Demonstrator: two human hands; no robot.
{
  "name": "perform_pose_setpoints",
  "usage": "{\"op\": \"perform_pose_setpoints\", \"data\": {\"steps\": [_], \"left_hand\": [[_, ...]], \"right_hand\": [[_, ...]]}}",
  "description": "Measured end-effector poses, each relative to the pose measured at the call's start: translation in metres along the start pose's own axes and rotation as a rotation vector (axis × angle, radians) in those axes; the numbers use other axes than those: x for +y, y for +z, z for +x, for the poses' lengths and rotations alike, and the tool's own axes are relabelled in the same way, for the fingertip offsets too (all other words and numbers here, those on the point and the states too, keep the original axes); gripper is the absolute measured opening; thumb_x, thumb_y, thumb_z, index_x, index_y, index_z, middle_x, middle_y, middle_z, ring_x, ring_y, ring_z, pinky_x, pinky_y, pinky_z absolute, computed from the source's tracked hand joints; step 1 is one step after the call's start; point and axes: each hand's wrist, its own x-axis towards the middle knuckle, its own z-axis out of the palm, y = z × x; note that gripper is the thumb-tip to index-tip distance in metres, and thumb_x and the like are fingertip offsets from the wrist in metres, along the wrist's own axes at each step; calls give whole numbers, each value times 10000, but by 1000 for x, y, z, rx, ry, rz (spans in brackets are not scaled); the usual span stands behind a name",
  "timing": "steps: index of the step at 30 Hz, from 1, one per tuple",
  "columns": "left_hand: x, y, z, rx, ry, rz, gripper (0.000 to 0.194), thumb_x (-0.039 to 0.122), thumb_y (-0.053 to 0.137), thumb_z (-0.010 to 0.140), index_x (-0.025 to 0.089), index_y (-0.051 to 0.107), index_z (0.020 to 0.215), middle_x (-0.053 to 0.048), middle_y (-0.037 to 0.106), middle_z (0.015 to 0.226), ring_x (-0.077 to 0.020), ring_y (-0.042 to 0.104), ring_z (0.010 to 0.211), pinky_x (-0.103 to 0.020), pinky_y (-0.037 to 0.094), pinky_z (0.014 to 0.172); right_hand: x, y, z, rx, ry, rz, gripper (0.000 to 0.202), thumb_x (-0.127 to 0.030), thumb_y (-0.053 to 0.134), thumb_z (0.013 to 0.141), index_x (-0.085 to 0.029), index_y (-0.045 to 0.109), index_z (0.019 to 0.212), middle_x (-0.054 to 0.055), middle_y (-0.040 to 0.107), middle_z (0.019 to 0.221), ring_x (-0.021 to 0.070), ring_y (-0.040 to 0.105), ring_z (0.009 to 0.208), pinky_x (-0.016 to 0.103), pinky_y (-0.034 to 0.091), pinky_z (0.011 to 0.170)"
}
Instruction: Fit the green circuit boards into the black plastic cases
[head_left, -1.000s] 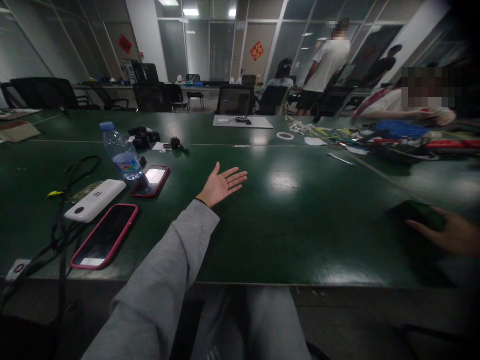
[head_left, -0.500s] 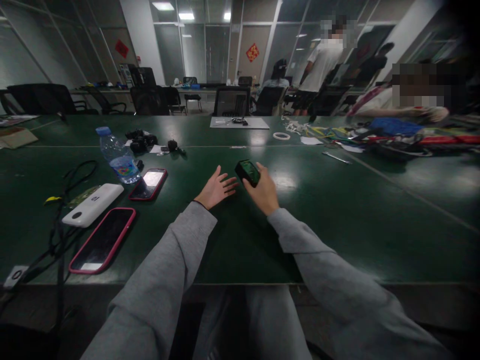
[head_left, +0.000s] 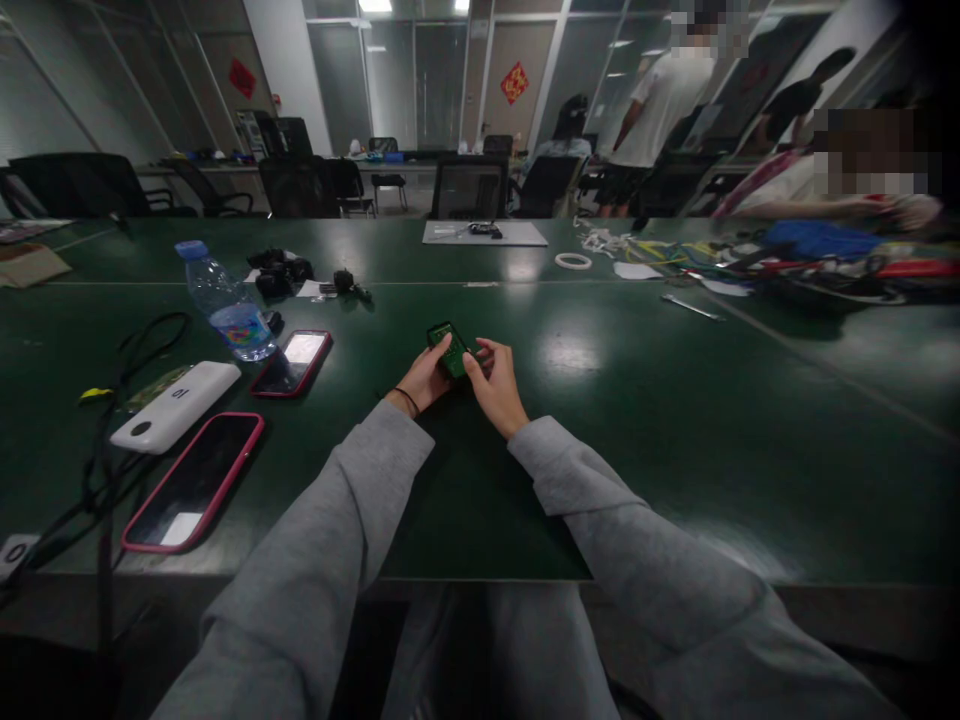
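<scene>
My left hand [head_left: 424, 380] is closed around a small black box with a green circuit board in its face [head_left: 454, 358], the thumb lying over its upper side. The box is held tilted just above the table, its underside hidden. At its right edge is my right hand [head_left: 496, 385], loosely curled, with the thumb tip at the rim and the other fingers apart from the thumb. Whether that thumb presses on the box I cannot tell.
Left of my arms lie two red-cased phones [head_left: 193, 485] [head_left: 292, 364], a white power bank [head_left: 176, 408], black cables and a plastic water bottle [head_left: 236, 315]. Farther off are black parts [head_left: 281, 273], a white ring [head_left: 573, 261] and tangled cables [head_left: 697, 255]. Several people are beyond the table.
The box has passed from my right hand to my left and moved left, its face turned more upward. My left hand was spread beside it before. The view has shifted slightly.
</scene>
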Motion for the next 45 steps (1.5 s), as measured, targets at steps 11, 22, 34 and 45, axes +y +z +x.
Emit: {"op": "perform_pose_setpoints", "data": {"steps": [11, 22, 34, 45], "left_hand": [[2, 6, -8, -14, 66, 27, 221, 294, 674, 844, 182, 612, 1024, -58, 722, 944, -165, 689, 859, -332, 527, 881], [-2, -1, 1, -27, 163, 126, 330, 320, 755, 777, 159, 634, 1039, -70, 715, 947, -173, 688, 850, -314, 525, 826], [4, -9, 5, 15, 209, 251, 264, 391, 690, 838, 152, 676, 948, -68, 709, 923, -150, 655, 822, -281, 503, 797], [-1, -14, 12, 71, 264, 405, 321, 457, 651, 851, 165, 664, 981, -93, 698, 982, -187, 643, 880, -317, 511, 826]], "right_hand": [[15, 3, 5, -60, 289, 247, 493, -597, 638, 775, -216, 530, 1069, 79, 573, 1092, 206, 574, 1014, 415, 481, 966], [7, 3, 4, -193, 378, 478, 587, -511, 745, 721, -230, 447, 1141, 41, 634, 1013, 204, 637, 1004, 409, 518, 951], [6, 1, 5, -113, 378, 400, 559, -547, 706, 740, -235, 444, 1122, 32, 613, 968, 199, 625, 941, 397, 528, 882], [7, 2, 5, -112, 352, 390, 521, -526, 701, 751, -229, 448, 1096, 39, 614, 968, 209, 619, 956, 410, 515, 896]]}}
